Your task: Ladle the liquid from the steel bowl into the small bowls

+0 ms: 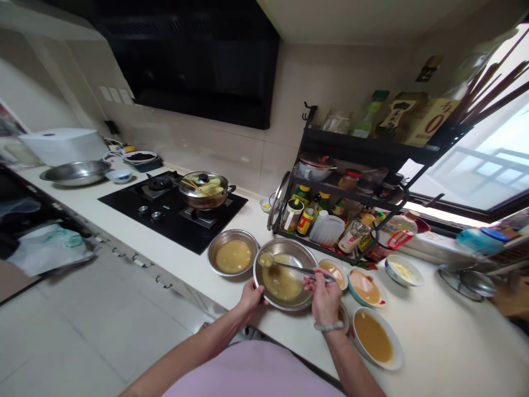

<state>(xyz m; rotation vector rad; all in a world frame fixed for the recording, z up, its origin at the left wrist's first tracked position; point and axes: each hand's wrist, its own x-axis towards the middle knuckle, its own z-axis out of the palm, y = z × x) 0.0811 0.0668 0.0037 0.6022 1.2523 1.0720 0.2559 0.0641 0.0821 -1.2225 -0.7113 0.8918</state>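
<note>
Steel bowl point(308, 258): located at the front edge of the counter point(450, 342), holding a shallow amount of cloudy yellow liquid; resting or slightly lifted, cannot tell.
Left hand point(250, 298): clamped on the near-left rim of the steel bowl.
Right hand point(326, 298): closed around the handle of a long-handled spoon point(295, 268).
Spoon position: across the interior, head near the left inner wall, apparently carrying pale yellow matter.
Stage: judged mid-operation; stirring or scooping, not distinguishable from a single view.
Second steel bowl point(231, 235): just beside the first, toward the hob point(128, 198); already holding similar yellow liquid, not gripped.
Right-side bowls: already filled with orange-brown liquid, namely a small bowl point(345, 278) behind the right hand, a patterned bowl point(352, 292) and a white bowl point(397, 358).
Pale pieces: in a further bowl point(418, 277), farther right, untouched.
Lidded pot point(204, 190): set on the hob, lid on, pale green pieces visible inside; flame, cannot tell.
Outstanding: liquid not yet out of the gripped bowl, spoon not yet withdrawn; degree of mixing, cannot tell.
</note>
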